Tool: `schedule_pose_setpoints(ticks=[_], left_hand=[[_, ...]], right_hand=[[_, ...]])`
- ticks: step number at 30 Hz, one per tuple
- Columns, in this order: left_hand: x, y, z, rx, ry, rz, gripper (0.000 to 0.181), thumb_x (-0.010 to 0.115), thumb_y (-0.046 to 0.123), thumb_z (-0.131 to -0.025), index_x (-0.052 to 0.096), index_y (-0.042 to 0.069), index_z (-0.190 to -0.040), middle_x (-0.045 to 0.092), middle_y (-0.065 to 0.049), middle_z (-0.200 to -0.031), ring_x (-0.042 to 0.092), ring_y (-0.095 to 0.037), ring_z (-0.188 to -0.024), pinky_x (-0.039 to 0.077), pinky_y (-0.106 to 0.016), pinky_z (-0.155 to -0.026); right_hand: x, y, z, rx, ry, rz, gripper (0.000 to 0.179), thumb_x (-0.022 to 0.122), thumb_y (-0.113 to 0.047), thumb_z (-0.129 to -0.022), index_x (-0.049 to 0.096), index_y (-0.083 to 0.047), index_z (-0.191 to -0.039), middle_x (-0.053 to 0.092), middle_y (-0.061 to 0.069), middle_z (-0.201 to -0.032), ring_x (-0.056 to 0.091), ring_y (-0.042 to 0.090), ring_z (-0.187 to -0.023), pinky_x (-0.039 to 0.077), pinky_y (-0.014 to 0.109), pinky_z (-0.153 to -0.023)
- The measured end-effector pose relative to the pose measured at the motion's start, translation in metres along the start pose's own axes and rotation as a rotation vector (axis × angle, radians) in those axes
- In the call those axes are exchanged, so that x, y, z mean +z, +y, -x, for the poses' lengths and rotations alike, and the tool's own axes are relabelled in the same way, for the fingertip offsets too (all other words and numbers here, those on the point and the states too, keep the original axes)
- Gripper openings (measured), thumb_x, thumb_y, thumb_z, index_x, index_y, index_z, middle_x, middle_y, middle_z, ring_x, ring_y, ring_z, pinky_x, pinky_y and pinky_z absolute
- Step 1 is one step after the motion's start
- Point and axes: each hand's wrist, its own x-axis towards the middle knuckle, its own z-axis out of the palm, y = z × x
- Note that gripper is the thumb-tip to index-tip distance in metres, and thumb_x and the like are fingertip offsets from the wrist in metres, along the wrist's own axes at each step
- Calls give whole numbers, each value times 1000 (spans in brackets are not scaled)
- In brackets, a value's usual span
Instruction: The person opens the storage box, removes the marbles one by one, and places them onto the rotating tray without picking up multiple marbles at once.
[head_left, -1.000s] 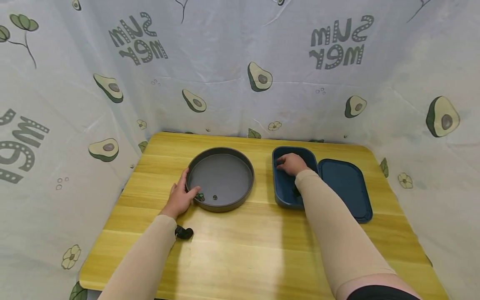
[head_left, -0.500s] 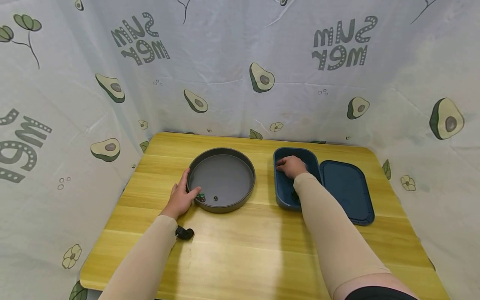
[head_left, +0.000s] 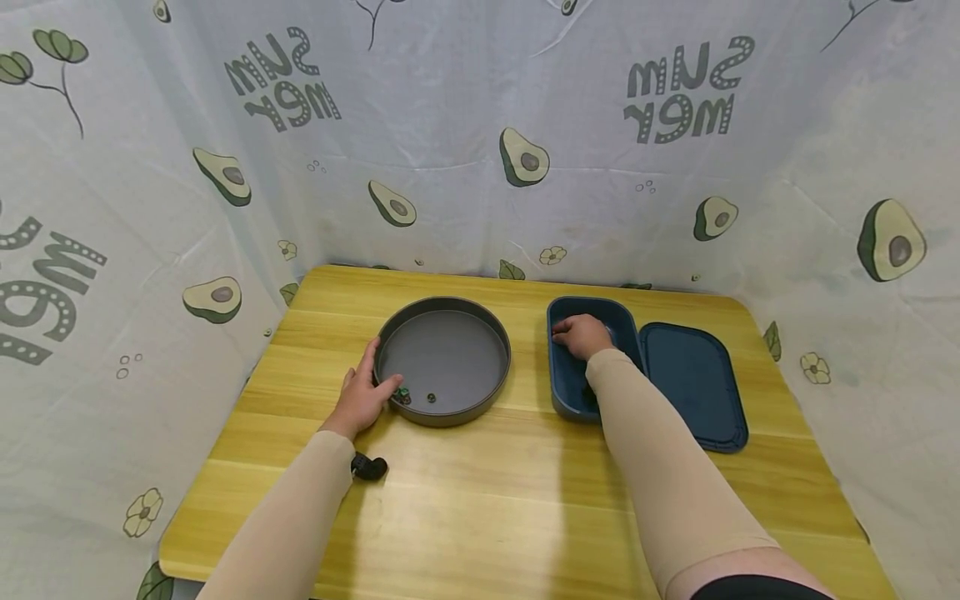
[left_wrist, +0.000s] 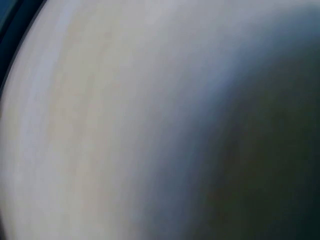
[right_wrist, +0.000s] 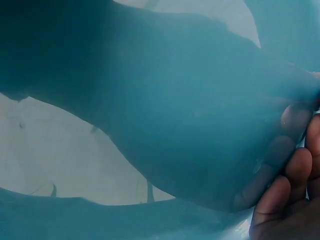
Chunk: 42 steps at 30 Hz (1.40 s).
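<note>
My left hand (head_left: 362, 396) rests at the left rim of a round grey pan (head_left: 450, 350). Its fingers lie outside along the wall, and the thumb reaches over the rim. Beside the thumb tip, inside the pan, are small green-and-dark pieces (head_left: 402, 395), and a small dark round piece (head_left: 431, 397) lies a little to the right. My right hand (head_left: 585, 335) is down inside a blue rectangular box (head_left: 567, 379), fingertips by its left wall. In the right wrist view, bent fingers (right_wrist: 272, 200) meet a glossy blue surface that mirrors them; I cannot tell whether they pinch anything.
A flat blue lid (head_left: 686, 375) lies right beside the box. Both stand with the pan on a yellow wooden table (head_left: 465, 500), backed by a curtain (head_left: 450, 225) printed with avocados. A black device (head_left: 368, 467) sits at my left wrist. The left wrist view is blurred.
My right hand stays inside the box with only slight movement. The left hand and the pan keep their places; the head view has shifted slightly.
</note>
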Motion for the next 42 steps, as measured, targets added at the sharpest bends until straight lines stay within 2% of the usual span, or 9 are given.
schedule_pose_setpoints(ticks=[10,20,32,42], left_hand=[[1,-2,-1,9,3,0,85,57,47,-107,-2,47,-168,11,-5,-179,-18,-50,-161,1,-76,-126],[1,-5,-3,15,12,-16,84,56,47,-107,-2,46,-168,12,-6,-179,-17,-51,-160,2,-76,-126],[1,0,-2,25,13,-14,84,56,45,-107,-1,42,-169,12,-8,-179,-16,-53,-160,3,-78,-125],[1,-4,-4,34,14,-20,85,56,46,-108,-2,43,-169,12,-7,-179,-17,-51,-161,-1,-75,-127]], right_hand=[[-1,-3,2,17,-8,-11,32,65,-21,-106,74,-8,-134,69,16,-141,57,38,-137,40,59,-121],[2,-2,0,12,7,-10,32,65,-21,-106,74,-8,-133,70,16,-139,59,38,-136,43,57,-119],[1,1,-2,16,4,-31,32,64,-22,-106,74,-8,-134,69,16,-140,59,38,-135,43,58,-119],[-4,4,2,-28,3,-19,34,64,-25,-106,73,-8,-135,70,16,-139,60,38,-134,45,58,-117]])
